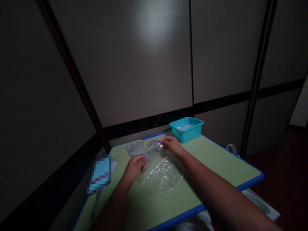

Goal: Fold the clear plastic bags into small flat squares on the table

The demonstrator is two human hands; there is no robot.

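A clear plastic bag (161, 171) hangs crinkled and shiny over the pale green tabletop. My left hand (137, 164) pinches its upper left edge between thumb and fingers. Farther back and to the right, my right hand (171, 144) is closed on the bag's other upper edge. Just beyond both hands lies a crumpled heap of similar thin plastic (138, 148); whether it is joined to the held bag I cannot tell.
A turquoise plastic basin (187, 130) with something pale inside stands at the table's back right. On the left edge lies a light blue item (100, 173), partly blurred out. The table (216, 154) has a blue rim, with dark-framed wall panels (144, 64) behind it.
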